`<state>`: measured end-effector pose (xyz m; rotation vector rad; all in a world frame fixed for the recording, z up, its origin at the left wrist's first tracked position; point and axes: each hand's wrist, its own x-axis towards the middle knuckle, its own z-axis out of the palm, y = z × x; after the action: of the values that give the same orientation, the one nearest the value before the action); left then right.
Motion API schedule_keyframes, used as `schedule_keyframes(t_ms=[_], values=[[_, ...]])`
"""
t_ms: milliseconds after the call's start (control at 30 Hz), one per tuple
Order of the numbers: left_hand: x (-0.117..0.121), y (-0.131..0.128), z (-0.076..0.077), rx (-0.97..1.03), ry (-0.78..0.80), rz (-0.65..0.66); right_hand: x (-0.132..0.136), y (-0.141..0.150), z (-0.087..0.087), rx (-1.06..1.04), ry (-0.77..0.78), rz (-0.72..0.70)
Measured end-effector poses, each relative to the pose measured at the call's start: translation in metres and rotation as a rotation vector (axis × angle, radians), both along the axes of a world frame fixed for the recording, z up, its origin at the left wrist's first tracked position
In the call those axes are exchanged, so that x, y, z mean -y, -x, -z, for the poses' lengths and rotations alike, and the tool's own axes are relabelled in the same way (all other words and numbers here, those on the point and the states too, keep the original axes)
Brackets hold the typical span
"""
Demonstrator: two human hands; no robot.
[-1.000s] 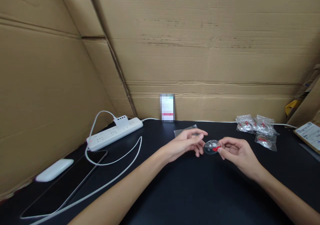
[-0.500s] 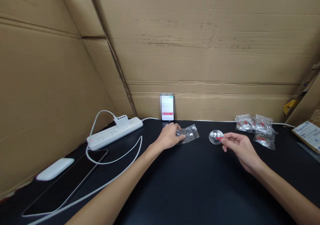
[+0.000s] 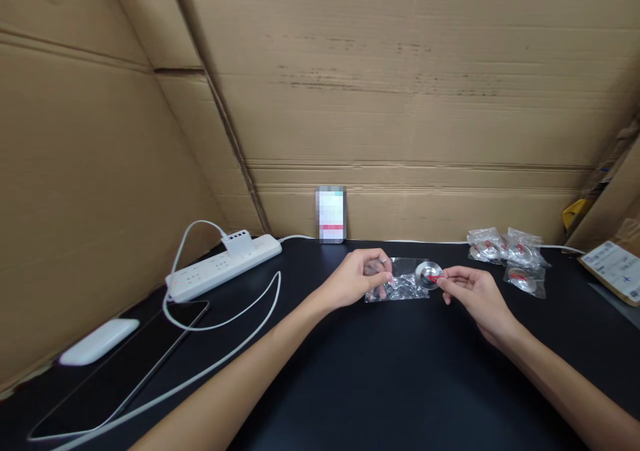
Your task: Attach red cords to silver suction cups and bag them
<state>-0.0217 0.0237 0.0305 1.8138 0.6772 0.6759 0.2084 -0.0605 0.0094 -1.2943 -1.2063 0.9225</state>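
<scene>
My left hand (image 3: 361, 277) grips a clear plastic bag (image 3: 403, 287) near its left end, the thumb on the near side. A round, shiny metal disc (image 3: 424, 274) with a red cord (image 3: 435, 277) hangs from my right hand (image 3: 469, 291), which pinches the cord between thumb and fingertips. The disc's left edge meets or overlaps the right end of the bag; I cannot tell whether any of it is inside. What the disc is for does not show.
Several bagged discs (image 3: 521, 279) lie at the back right, beside a labelled parcel (image 3: 613, 271). A lit phone (image 3: 331, 215) leans on the cardboard wall (image 3: 400, 117). Left stand a white power strip (image 3: 225, 268), a looping cable (image 3: 240, 349), a dark tablet (image 3: 120, 377) and a white case (image 3: 100, 341).
My left hand reached to the plastic bag, took hold of it and brought it rightward to the disc. My right hand kept the red cord and moved slightly away from me.
</scene>
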Motion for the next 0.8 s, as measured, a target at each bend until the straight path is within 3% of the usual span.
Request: schedule_keyframes(t_ms=[300,533,800], values=[[0.0,0.001,-0.002,0.024,-0.038,0.032,-0.001,-0.002,0.001,0.003,-0.014,-0.002],[0.004,-0.004,0.0,0.061,0.052,0.048,0.004,0.003,-0.004,0.064,-0.059,-0.124],[0.015,-0.016,0.01,0.21,0.135,0.02,0.002,0.003,0.002,0.062,-0.087,-0.116]])
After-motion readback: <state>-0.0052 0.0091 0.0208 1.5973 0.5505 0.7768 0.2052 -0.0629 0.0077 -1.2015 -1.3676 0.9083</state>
